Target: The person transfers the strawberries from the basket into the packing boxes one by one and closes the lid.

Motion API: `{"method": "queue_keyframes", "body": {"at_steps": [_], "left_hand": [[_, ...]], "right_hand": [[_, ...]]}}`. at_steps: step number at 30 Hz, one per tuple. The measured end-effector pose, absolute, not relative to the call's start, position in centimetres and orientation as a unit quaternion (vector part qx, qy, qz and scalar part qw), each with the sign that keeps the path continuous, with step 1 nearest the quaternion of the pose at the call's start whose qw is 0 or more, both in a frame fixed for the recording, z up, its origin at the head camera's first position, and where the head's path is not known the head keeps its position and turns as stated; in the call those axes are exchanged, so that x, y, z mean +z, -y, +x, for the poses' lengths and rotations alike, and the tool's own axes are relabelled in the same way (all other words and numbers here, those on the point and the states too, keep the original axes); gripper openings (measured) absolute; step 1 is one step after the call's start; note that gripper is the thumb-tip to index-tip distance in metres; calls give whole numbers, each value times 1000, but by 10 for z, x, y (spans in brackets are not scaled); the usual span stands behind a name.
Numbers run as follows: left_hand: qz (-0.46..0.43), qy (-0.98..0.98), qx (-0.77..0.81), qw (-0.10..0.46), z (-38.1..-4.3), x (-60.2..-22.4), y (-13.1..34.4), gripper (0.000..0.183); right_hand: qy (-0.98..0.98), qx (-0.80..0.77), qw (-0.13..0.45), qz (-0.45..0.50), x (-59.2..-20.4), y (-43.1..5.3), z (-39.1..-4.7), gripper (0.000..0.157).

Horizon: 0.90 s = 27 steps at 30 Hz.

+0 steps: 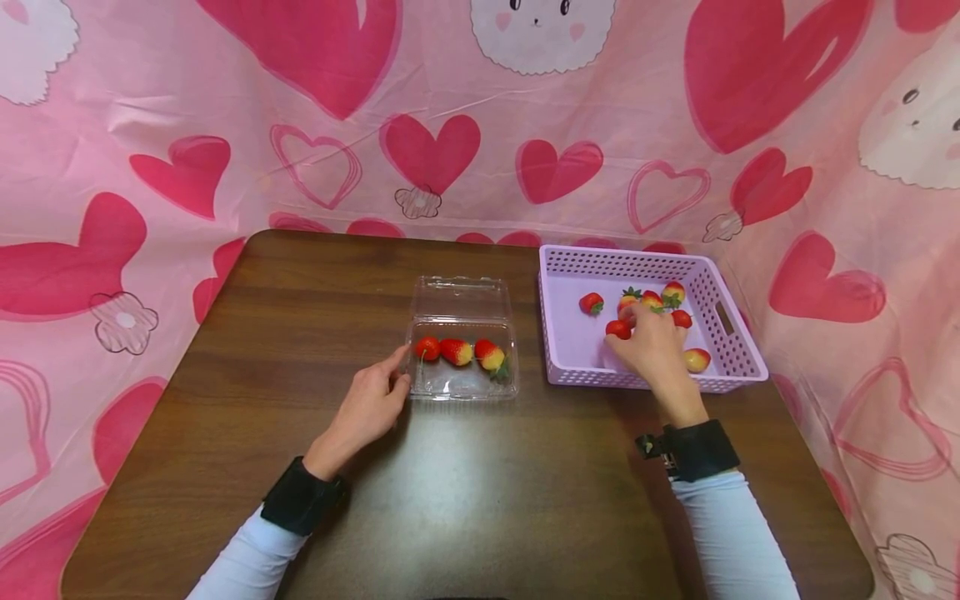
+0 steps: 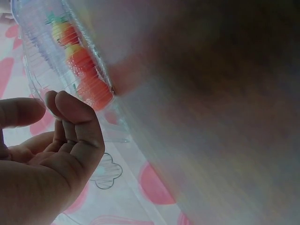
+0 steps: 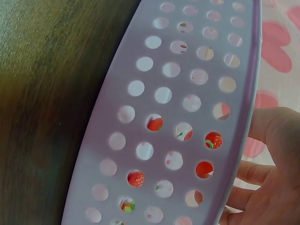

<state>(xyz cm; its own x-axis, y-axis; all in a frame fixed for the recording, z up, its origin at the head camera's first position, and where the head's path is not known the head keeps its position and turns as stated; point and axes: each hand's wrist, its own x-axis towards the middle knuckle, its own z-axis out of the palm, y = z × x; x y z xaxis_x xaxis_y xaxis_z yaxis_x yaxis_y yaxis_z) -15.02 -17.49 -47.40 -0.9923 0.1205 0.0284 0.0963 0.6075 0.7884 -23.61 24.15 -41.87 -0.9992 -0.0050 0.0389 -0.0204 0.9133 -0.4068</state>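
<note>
A clear plastic clamshell box (image 1: pixel 461 387) lies with its lid folded back on the table. Inside it, in a row, are a small red fruit (image 1: pixel 427 348) and two red-and-yellow strawberries (image 1: pixel 456 352). My left hand (image 1: pixel 371 400) rests at the box's left edge, its fingers loosely bent and fingertips against the side. Over the front part of a lilac basket (image 1: pixel 558 333), my right hand (image 1: pixel 654 346) reaches down, a red strawberry (image 1: pixel 618 330) between thumb and fingers. In the right wrist view, the basket's perforated wall hides most of that hold.
Several more strawberries lie in the basket, one (image 1: pixel 592 303) apart at the left and one (image 1: pixel 697 360) by the front right corner. The brown wooden table (image 1: pixel 465 500) meets a pink heart-print cloth (image 1: pixel 435 158) behind and at the sides.
</note>
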Motion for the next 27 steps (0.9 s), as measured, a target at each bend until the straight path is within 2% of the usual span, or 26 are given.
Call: {"method": "queue_keyframes", "body": {"at_steps": [27], "left_hand": [[56, -897, 437, 20, -149, -473, 174, 54]], "right_hand": [[975, 214, 42, 48, -413, -218, -231, 40]]}}
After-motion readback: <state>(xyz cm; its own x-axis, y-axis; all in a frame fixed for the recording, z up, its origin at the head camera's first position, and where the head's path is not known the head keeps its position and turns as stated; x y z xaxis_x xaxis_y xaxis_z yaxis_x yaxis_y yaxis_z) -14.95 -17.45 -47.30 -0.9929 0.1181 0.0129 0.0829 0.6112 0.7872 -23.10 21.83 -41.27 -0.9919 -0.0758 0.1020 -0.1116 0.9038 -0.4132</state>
